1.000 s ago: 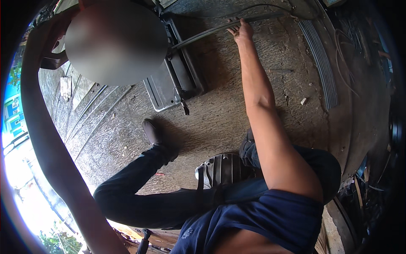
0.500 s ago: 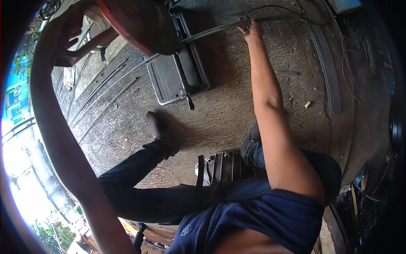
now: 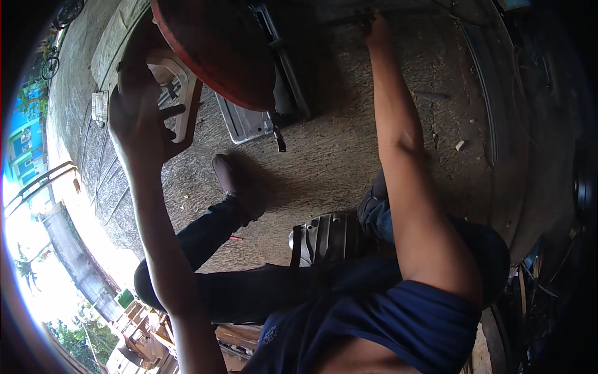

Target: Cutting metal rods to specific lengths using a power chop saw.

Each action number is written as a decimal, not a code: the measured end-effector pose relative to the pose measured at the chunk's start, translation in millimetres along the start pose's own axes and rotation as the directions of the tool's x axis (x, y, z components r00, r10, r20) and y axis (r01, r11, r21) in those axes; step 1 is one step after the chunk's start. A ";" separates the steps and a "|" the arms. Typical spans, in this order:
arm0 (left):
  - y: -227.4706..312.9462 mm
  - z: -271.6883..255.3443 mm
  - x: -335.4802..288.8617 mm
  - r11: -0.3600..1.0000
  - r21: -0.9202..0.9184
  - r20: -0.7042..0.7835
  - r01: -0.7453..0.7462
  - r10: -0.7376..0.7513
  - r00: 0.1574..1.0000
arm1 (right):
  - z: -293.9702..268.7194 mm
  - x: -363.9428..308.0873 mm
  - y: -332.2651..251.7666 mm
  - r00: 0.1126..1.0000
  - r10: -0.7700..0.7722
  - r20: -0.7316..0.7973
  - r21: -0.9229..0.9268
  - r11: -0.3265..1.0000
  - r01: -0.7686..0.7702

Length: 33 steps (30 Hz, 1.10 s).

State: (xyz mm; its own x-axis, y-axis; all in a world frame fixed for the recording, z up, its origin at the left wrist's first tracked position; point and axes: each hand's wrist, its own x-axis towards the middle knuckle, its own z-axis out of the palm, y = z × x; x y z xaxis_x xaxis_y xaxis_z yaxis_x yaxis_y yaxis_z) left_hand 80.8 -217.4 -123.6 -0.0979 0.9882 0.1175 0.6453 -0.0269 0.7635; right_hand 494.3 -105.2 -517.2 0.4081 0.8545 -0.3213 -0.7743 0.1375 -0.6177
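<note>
A cut-off saw with a round red guard [image 3: 215,59] stands at the far middle, its dark metal base [image 3: 246,124] on the floor. My left hand [image 3: 140,121] is closed round the saw's loop-shaped handle [image 3: 192,93], with fingers showing through the opening. The guard covers most of the cutting area. At the far right, in shadow, my right hand [image 3: 375,30] is on a thin metal bar [image 3: 414,12] that runs out from the saw. Its fingers are dim but appear closed on the bar.
A ribbed metal casing [image 3: 330,237] lies by my right foot. My left shoe [image 3: 227,174] is near the saw base. Long metal strips [image 3: 486,100] lie on the right floor, and a small pale scrap [image 3: 461,145] lies nearby. Thin rods [image 3: 112,181] lie at left.
My left hand has come nearer and to the right, and the saw's red guard has swung down over its base. The right arm has shifted slightly farther away. The floor looks darker.
</note>
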 end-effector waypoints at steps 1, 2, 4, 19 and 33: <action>-0.5 0.8 -1.9 0.982 -0.190 0.011 0.012 -0.010 1.000 | -2.3 -1.5 -1.5 1.000 0.003 0.019 -0.007 1.000 -0.003; 0.4 0.1 -2.3 0.983 -0.181 -0.008 0.022 -0.024 1.000 | -2.8 -3.6 -3.8 0.999 0.004 0.039 -0.012 1.000 -0.004; 3.3 -0.7 -3.8 0.998 -0.048 -0.010 0.039 -0.039 0.999 | -8.0 -15.7 -13.0 0.972 0.058 0.227 0.116 0.990 -0.086; -13.5 13.6 -21.7 0.989 -0.140 -0.027 -0.038 0.035 0.999 | 12.2 -18.7 -12.8 0.995 0.000 -0.097 -0.140 0.990 -0.013; -6.0 18.2 -31.1 0.997 -0.071 -0.047 -0.022 0.019 0.999 | 13.4 -25.8 -14.0 0.977 -0.200 -0.078 -0.762 0.643 0.071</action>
State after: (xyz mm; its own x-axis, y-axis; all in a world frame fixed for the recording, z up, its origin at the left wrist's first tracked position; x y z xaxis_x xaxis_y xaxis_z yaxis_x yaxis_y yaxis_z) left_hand 93.8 -245.2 -143.4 -0.1211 0.9794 0.1618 0.5920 -0.0595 0.8037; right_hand 488.1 -122.4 -490.6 0.5912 0.7679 -0.2466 -0.1007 -0.2330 -0.9672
